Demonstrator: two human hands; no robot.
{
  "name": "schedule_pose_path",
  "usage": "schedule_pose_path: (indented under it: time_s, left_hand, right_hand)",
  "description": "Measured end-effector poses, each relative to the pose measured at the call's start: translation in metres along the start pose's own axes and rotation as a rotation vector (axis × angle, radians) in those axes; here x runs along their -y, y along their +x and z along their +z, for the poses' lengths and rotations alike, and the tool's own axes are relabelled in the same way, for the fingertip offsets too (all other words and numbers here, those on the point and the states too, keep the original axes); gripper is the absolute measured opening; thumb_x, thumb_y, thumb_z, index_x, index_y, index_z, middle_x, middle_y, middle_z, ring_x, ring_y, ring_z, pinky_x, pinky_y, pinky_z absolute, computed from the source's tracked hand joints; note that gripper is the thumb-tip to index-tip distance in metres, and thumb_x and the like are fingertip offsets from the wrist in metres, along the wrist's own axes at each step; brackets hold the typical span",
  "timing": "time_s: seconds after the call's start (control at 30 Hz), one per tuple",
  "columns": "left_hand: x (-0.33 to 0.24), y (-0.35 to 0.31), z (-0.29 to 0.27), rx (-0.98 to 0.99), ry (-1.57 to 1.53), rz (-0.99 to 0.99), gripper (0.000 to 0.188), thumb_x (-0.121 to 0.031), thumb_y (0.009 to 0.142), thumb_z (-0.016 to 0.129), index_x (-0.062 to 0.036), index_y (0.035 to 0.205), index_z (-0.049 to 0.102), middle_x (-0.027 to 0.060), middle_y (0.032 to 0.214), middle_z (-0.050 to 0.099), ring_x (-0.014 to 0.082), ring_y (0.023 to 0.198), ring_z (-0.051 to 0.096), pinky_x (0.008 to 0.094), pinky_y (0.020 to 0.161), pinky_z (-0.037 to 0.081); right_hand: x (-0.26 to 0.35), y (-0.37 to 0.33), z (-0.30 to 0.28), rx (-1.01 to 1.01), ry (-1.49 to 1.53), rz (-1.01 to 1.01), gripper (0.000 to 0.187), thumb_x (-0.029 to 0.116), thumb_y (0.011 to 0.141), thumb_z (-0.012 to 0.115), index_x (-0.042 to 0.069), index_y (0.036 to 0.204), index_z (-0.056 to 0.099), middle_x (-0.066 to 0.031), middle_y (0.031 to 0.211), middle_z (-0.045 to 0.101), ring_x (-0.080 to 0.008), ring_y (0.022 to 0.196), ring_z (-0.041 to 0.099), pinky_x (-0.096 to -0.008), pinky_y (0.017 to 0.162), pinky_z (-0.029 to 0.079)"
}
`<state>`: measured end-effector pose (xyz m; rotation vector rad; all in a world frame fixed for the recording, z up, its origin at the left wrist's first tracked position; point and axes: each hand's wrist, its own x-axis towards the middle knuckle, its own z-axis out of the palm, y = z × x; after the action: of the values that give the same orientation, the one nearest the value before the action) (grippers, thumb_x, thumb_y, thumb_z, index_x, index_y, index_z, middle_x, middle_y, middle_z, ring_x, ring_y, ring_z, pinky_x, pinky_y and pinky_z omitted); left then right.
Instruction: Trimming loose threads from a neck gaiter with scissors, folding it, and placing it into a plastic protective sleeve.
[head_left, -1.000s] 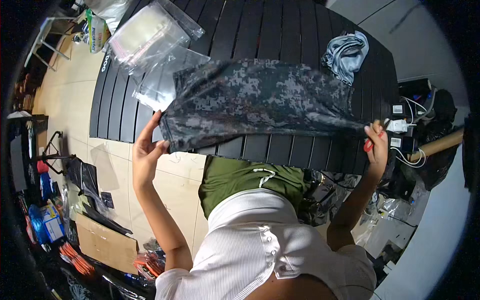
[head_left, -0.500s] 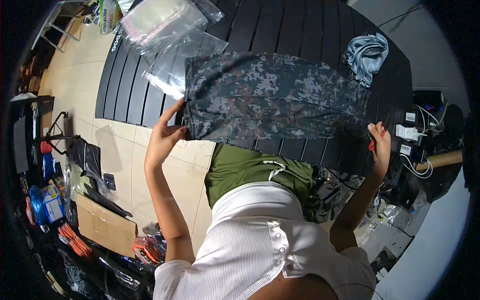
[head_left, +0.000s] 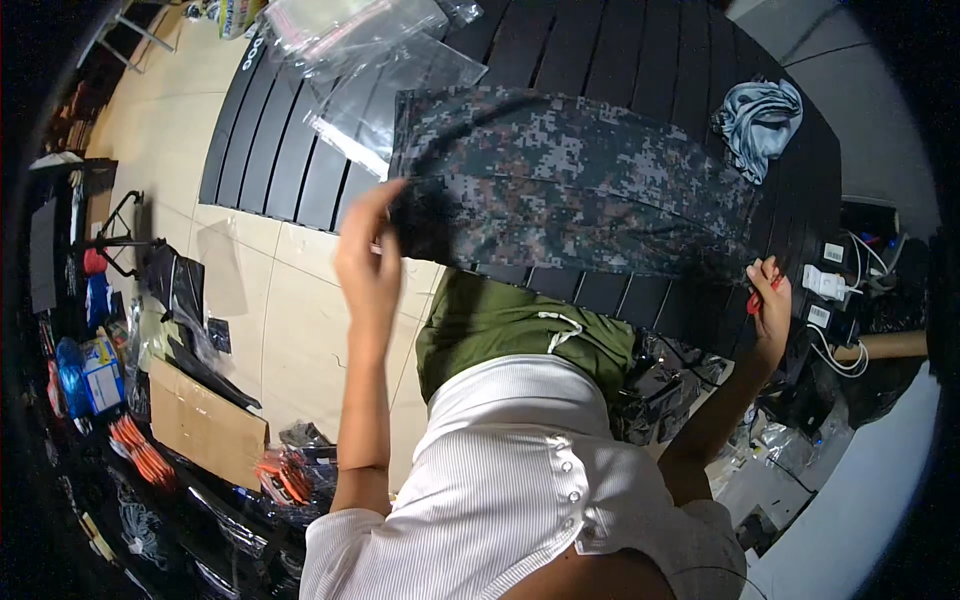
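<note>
A dark digital-camouflage cloth tube (head_left: 570, 180) lies flattened across the black slatted table (head_left: 270, 150). At its near left corner is my left hand (head_left: 370, 260), slightly blurred, thumb and fingers apart; whether the fingertips touch the fabric is unclear. By the near right corner, my right hand (head_left: 772, 305) is closed round a small red-handled tool (head_left: 755, 300), mostly hidden by the fingers. Beyond the cloth, at the right, a crumpled grey-blue patterned cloth (head_left: 760, 125) rests on the table.
Clear plastic bags (head_left: 370, 70) lie at the table's far left. White plugs and cables (head_left: 830, 284) are beside its right edge. On the floor at left are a cardboard sheet (head_left: 205, 420), orange packets (head_left: 140, 450) and a black folding stand (head_left: 125, 245).
My left hand has left its thumb-and-finger hold at the cloth's left edge and turned inward near the corner. My right hand keeps the red-handled tool. The whole view has shifted slightly.
</note>
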<state>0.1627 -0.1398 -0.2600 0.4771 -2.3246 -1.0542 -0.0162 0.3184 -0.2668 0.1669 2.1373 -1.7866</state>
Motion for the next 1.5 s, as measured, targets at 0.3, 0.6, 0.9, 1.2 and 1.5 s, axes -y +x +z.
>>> schedule_pose_path:
  time_s: [0.3, 0.6, 0.9, 1.2, 1.5]
  left_hand:
    - [-0.020, -0.028, 0.061, 0.288, 0.335, 0.109, 0.042, -0.020, 0.089, 0.050, -0.0111, 0.129, 0.044, 0.0099, 0.133, 0.042, 0.0273, 0.128, 0.033, 0.0504, 0.105, 0.014]
    - [0.000, -0.019, 0.042, 0.352, 0.445, 0.108, 0.049, -0.029, 0.080, 0.063, -0.0174, 0.126, 0.049, 0.0075, 0.139, 0.036, 0.0262, 0.131, 0.028, 0.0577, 0.103, 0.007]
    - [0.003, -0.013, 0.027, 0.379, 0.496, 0.031, 0.045, -0.024, 0.082, 0.061, -0.0167, 0.125, 0.050, 0.0081, 0.141, 0.033, 0.0281, 0.132, 0.025, 0.0529, 0.105, 0.007]
    - [-0.081, -0.004, 0.087, 0.491, -0.126, 0.321, 0.025, -0.011, 0.081, 0.059, -0.0060, 0.104, 0.063, 0.0102, 0.115, 0.057, 0.0296, 0.118, 0.044, 0.0404, 0.099, 0.031]
    - [-0.118, -0.006, 0.124, 0.529, -0.556, 0.171, 0.026, -0.014, 0.080, 0.062, -0.0037, 0.104, 0.062, 0.0104, 0.106, 0.059, 0.0278, 0.105, 0.051, 0.0372, 0.092, 0.037]
  right_hand:
    - [0.003, -0.007, 0.011, 0.042, 0.063, -0.055, 0.027, -0.004, 0.078, 0.058, 0.012, 0.070, 0.037, 0.0052, 0.068, 0.035, -0.0038, 0.063, 0.034, -0.0193, 0.058, 0.028]
    - [0.011, -0.022, 0.035, -0.023, -0.087, 0.028, 0.034, -0.009, 0.070, 0.058, 0.015, 0.069, 0.034, 0.0067, 0.067, 0.029, -0.0040, 0.060, 0.032, -0.0183, 0.058, 0.026]
    - [0.011, -0.036, 0.050, 0.130, -0.025, -0.077, 0.039, -0.009, 0.066, 0.060, 0.016, 0.071, 0.030, 0.0076, 0.061, 0.026, -0.0032, 0.051, 0.028, -0.0201, 0.047, 0.025]
    - [0.049, -0.043, 0.085, 0.312, -0.061, -0.059, 0.040, -0.001, 0.066, 0.066, 0.016, 0.067, 0.030, 0.0070, 0.058, 0.033, -0.0035, 0.049, 0.030, -0.0209, 0.046, 0.026]
    - [0.072, -0.052, 0.115, 0.421, -0.186, -0.167, 0.037, -0.002, 0.067, 0.065, 0.013, 0.068, 0.031, 0.0048, 0.063, 0.036, -0.0036, 0.057, 0.035, -0.0199, 0.052, 0.029]
